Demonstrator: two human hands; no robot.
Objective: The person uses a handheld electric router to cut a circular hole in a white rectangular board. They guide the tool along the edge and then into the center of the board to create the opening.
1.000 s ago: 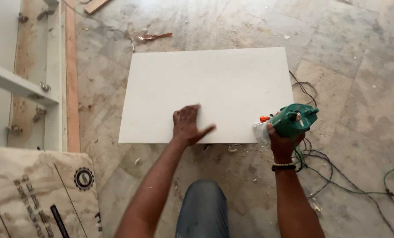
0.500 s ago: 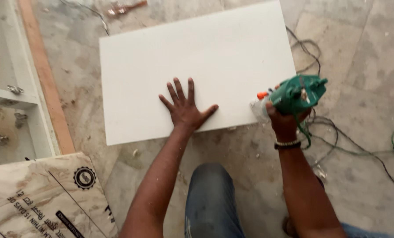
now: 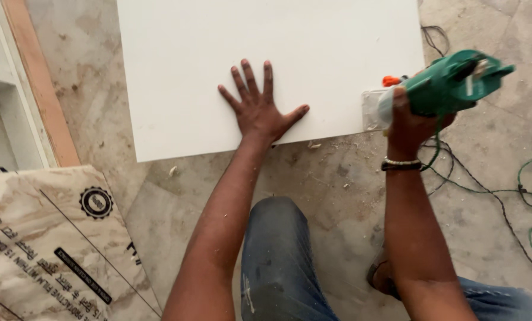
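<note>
White, flat rectangular board (image 3: 266,65) lies on the stone floor ahead of the knees, long axis running left to right; the left hand (image 3: 259,110) presses spread flat near its front edge, the right hand (image 3: 411,119) grips a green power tool (image 3: 450,86) at its right edge

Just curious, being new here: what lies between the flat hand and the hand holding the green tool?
In the head view, only bare white panel lies between the left hand and the right hand with its green power tool.
</note>
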